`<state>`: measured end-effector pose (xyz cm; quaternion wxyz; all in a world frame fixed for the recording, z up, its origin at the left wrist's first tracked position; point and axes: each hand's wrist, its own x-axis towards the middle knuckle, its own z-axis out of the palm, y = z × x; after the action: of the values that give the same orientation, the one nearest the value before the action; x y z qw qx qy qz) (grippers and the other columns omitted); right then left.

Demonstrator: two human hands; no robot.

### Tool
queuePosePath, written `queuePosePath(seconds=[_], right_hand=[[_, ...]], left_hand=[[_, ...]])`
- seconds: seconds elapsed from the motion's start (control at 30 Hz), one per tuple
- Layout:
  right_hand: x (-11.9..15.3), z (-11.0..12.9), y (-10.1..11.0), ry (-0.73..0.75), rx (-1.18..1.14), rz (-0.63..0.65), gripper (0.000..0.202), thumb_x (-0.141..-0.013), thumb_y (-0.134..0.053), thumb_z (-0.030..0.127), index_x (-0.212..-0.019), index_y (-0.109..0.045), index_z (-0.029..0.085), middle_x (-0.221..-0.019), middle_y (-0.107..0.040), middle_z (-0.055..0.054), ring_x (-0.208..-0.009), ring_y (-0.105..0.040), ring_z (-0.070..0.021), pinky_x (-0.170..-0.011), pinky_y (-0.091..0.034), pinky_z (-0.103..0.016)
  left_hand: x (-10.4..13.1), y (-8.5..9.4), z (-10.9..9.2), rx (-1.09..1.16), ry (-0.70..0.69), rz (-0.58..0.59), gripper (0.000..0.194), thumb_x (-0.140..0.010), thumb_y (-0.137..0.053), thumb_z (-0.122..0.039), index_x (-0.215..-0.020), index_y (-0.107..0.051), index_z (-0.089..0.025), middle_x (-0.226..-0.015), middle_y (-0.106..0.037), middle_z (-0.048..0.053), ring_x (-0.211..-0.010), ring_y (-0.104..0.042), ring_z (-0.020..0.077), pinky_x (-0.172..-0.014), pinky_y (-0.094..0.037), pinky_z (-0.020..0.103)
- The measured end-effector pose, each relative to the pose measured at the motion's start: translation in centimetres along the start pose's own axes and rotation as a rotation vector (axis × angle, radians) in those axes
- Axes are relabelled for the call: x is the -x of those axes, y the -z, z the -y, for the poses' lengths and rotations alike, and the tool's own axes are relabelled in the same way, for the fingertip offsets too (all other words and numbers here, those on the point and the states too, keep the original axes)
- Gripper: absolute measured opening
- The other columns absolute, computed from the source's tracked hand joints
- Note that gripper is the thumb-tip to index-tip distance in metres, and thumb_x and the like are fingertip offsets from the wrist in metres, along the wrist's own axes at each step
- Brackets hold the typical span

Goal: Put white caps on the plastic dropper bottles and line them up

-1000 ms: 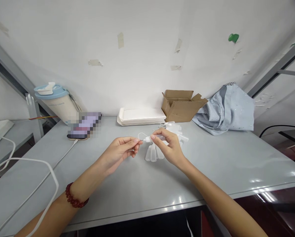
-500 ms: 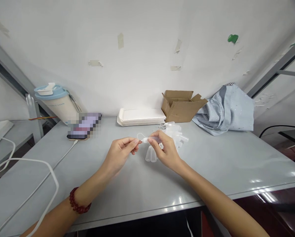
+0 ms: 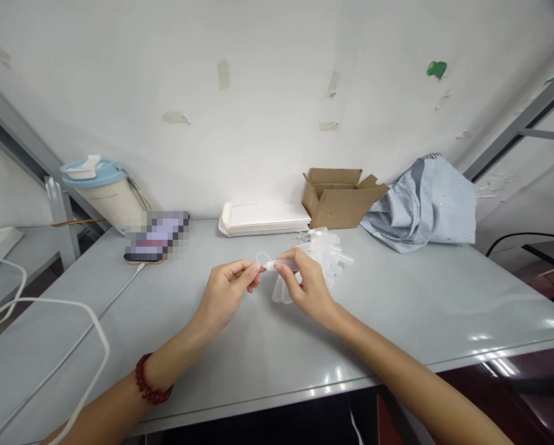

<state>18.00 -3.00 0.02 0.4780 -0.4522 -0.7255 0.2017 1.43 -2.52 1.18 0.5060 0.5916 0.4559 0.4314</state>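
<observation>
My right hand (image 3: pixel 306 279) grips a small translucent squeeze bottle (image 3: pixel 287 264) with a white neck, held lying on its side above the table. The bottle's neck points toward my left hand (image 3: pixel 230 285), whose thumb and forefinger are pinched at the thin tip. A thin white loop (image 3: pixel 261 254) arches up between the neck and my left fingertips; its end is hidden there. Behind and beneath my right hand lies a pile of similar translucent bottles (image 3: pixel 333 256), several of them with thin metal-looking tips. Part of the pile is covered by the hand.
At the back of the grey table (image 3: pixel 258 364) are a stack of white envelopes (image 3: pixel 268 216), an open cardboard box (image 3: pixel 339 207) and a light blue cloth (image 3: pixel 425 207). On the left stand a cup with a blue lid (image 3: pixel 105 191) and a phone (image 3: pixel 156 238) with a white cable (image 3: pixel 103 306).
Both hands keep the same hold on the bottle. They have shifted very slightly, with the right hand a little further left; the view has moved slightly too.
</observation>
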Motion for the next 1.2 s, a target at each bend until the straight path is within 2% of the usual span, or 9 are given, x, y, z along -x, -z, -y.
queuePosePath(seconds=[0.37, 0.53, 0.63, 0.83, 1.03, 1.2], right_hand=[[0.2, -0.3, -0.4, 0.005, 0.017, -0.001, 0.017, -0.09, -0.044, 0.031, -0.084, -0.052, 0.017, -0.077, -0.058, -0.005, -0.065, -0.054, -0.0139, -0.052, -0.041, -0.024], [-0.5, -0.3, 0.5, 0.044, 0.065, 0.043, 0.018, -0.09, -0.045, 0.031, -0.085, -0.053, 0.016, -0.077, -0.059, -0.005, -0.067, -0.054, -0.0139, -0.055, -0.041, -0.024], [-1.0, -0.2, 1.2, 0.061, 0.1, 0.067, 0.018, -0.09, -0.046, 0.031, -0.085, -0.055, 0.016, -0.079, -0.06, -0.005, -0.069, -0.054, -0.0142, -0.057, -0.04, -0.024], [-1.0, 0.0, 1.3, 0.065, 0.123, 0.077, 0.02, -0.09, -0.045, 0.031, -0.085, -0.056, 0.015, -0.08, -0.06, -0.005, -0.071, -0.055, -0.0146, -0.058, -0.04, -0.025], [-0.9, -0.1, 1.1, 0.005, 0.07, 0.086, 0.018, -0.09, -0.045, 0.031, -0.086, -0.054, 0.016, -0.08, -0.06, -0.005, -0.069, -0.054, -0.0137, -0.056, -0.041, -0.024], [-0.7, -0.6, 0.8, 0.026, 0.049, 0.126, 0.016, -0.091, -0.043, 0.031, -0.089, -0.05, 0.017, -0.084, -0.06, -0.005, -0.072, -0.055, -0.0145, -0.062, -0.043, -0.026]], left_hand=[[0.0, -0.1, 0.5, 0.004, 0.007, -0.005, 0.026, -0.082, -0.056, -0.033, -0.063, -0.06, -0.016, -0.061, -0.053, -0.001, -0.06, -0.044, 0.011, -0.061, -0.037, 0.024], [-0.7, 0.3, 0.6, 0.211, 0.109, 0.088, 0.023, -0.081, -0.058, -0.032, -0.067, -0.064, -0.014, -0.066, -0.054, 0.001, -0.064, -0.045, 0.0118, -0.059, -0.037, 0.025], [-1.1, 0.6, 0.5, 0.294, 0.123, 0.136, 0.024, -0.082, -0.057, -0.033, -0.071, -0.066, -0.014, -0.072, -0.055, 0.003, -0.068, -0.046, 0.0128, -0.058, -0.037, 0.025], [-1.3, 0.8, 0.4, 0.201, 0.106, 0.101, 0.024, -0.08, -0.061, -0.035, -0.067, -0.064, -0.014, -0.07, -0.054, 0.002, -0.066, -0.046, 0.0119, -0.059, -0.037, 0.025], [-1.1, 0.9, 0.4, 0.105, 0.072, 0.075, 0.022, -0.078, -0.062, -0.035, -0.07, -0.064, -0.015, -0.065, -0.054, -0.001, -0.061, -0.046, 0.0104, -0.06, -0.037, 0.024], [-1.0, 0.9, 0.5, 0.005, 0.049, 0.048, 0.022, -0.077, -0.062, -0.036, -0.067, -0.062, -0.016, -0.064, -0.054, -0.002, -0.059, -0.046, 0.01, -0.06, -0.037, 0.024]])
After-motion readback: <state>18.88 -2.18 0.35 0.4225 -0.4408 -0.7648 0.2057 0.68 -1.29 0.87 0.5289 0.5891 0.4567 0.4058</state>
